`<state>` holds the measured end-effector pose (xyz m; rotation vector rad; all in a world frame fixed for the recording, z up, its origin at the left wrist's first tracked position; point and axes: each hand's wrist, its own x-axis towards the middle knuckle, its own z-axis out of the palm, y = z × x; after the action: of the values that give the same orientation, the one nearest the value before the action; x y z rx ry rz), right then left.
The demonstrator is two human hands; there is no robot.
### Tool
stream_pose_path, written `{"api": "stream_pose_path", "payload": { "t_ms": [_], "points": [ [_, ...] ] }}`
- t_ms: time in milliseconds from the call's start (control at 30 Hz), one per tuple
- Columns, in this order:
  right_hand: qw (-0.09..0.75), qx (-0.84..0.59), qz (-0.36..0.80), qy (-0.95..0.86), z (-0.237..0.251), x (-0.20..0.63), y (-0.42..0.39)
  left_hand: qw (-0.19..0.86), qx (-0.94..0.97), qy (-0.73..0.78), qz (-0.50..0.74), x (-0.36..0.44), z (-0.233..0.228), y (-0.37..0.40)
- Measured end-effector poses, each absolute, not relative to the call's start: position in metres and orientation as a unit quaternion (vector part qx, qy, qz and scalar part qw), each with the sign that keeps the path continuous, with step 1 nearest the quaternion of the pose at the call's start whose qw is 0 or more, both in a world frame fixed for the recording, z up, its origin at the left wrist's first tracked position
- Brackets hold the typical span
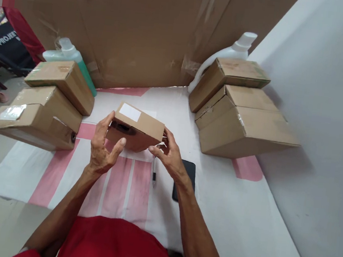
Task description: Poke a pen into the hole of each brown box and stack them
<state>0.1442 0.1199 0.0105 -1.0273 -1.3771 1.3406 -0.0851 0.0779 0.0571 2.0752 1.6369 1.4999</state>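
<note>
Between my two hands is a small brown cardboard box (149, 127), tilted, with a white label (130, 112) on its upper face and a dark round opening (124, 127) on the side toward me. My left hand (104, 147) grips its left end, fingers at the edge and thumb raised in front. The fingers of my right hand (169, 151) press the right end, partly hidden behind it, the thumb near the lower corner. Below my right hand lies a pen (154, 175). A dark phone-like slab (193, 172) is partly covered by my right forearm.
Cardboard boxes (33, 119) stand at left before a green-liquid bottle (83, 71). More boxes (243, 118) stand at right before a white jug (241, 45). A tall cardboard panel (138, 38) closes the back of the cloth-covered table (226, 217); a wall (324, 121) runs along the right.
</note>
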Motion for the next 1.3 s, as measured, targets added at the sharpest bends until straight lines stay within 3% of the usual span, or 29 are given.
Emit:
{"api": "stream_pose_path", "payload": {
  "t_ms": [267, 467, 667, 933, 1000, 1067, 1167, 1300],
  "points": [
    [0.47, -0.4, 0.577, -0.536, -0.018, 0.116, 0.133, 0.02, 0.683, 0.565, 0.463, -0.101, 0.053, 0.078],
    [0.392, -0.45, 0.567, -0.569, -0.013, 0.124, 0.125, 0.037, 0.663, 0.585, 0.466, -0.115, 0.054, 0.073],
    [0.259, -0.549, 0.501, -0.617, -0.029, 0.12, 0.103, 0.155, 0.61, 0.632, 0.452, -0.122, 0.006, 0.063],
    [0.285, -0.595, 0.403, -0.634, -0.026, 0.137, 0.078, 0.31, 0.495, 0.673, 0.454, -0.15, -0.037, 0.055],
    [0.233, -0.654, 0.343, -0.633, -0.025, 0.151, 0.07, 0.322, 0.483, 0.676, 0.453, -0.153, -0.044, 0.056],
    [0.129, -0.7, 0.3, -0.635, -0.025, 0.159, 0.062, 0.356, 0.477, 0.662, 0.456, -0.152, -0.051, 0.056],
    [0.026, -0.723, 0.294, -0.625, -0.033, 0.156, 0.054, 0.421, 0.476, 0.619, 0.462, -0.144, -0.06, 0.055],
    [0.107, -0.721, 0.348, -0.59, -0.045, 0.149, 0.054, 0.442, 0.464, 0.608, 0.468, -0.131, -0.068, 0.049]
  ]
}}
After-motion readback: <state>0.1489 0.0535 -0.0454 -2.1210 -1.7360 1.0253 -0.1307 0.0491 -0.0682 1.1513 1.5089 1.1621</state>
